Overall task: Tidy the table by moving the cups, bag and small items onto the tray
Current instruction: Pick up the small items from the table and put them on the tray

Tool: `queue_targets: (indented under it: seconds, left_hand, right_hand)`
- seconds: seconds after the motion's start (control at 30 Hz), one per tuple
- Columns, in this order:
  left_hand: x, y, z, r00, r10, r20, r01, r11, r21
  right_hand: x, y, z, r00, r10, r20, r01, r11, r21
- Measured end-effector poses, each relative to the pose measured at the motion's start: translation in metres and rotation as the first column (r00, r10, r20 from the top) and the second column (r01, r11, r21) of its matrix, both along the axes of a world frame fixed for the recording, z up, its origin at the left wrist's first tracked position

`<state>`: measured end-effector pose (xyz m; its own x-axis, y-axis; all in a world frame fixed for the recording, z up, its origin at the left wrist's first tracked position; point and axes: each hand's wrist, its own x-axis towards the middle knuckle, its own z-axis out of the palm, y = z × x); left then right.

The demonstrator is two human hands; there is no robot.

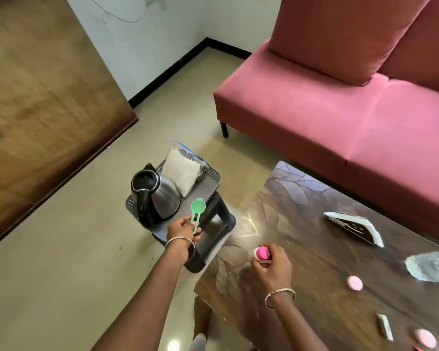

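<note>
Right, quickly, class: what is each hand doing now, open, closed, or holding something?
Left hand: holds the green strainer by its handle.
Right hand: grips a small pink-topped item.

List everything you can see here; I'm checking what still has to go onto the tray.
tray: 1, grey, on the stool
stool: 1, dark, left of the table
kettle: 1, steel and black, on the tray
bag: 1, clear with white contents, on the tray behind the kettle
table: 1, dark patterned, right side
packet: 1, dark with white edges, on the table
wrapper: 1, clear, on the table
lids: 2, pink, on the table
sachet: 1, white, on the table
sofa: 1, pink, behind the table
left hand: holds a green strainer above the tray's near edge
right hand: grips a pink-topped cup at the table's left edge
</note>
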<state>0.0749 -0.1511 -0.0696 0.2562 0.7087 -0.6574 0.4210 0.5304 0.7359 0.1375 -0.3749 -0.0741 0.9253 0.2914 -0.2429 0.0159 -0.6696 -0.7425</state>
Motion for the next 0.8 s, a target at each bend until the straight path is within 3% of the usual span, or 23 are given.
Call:
queue_targets:
  seconds: [0.47, 0.8]
  left_hand:
    - [0.106, 0.122, -0.128, 0.984, -0.145, -0.101, 0.135, 0.986, -0.098]
    - [0.133, 0.129, -0.183, 0.996, 0.068, -0.051, -0.079, 0.96, -0.27]
  right_hand:
    - [0.098, 0.212, -0.07, 1.0, 0.024, 0.015, -0.024, 0.999, -0.021]
    - [0.138, 0.275, -0.131, 0.962, 0.26, 0.084, -0.216, 0.913, -0.347]
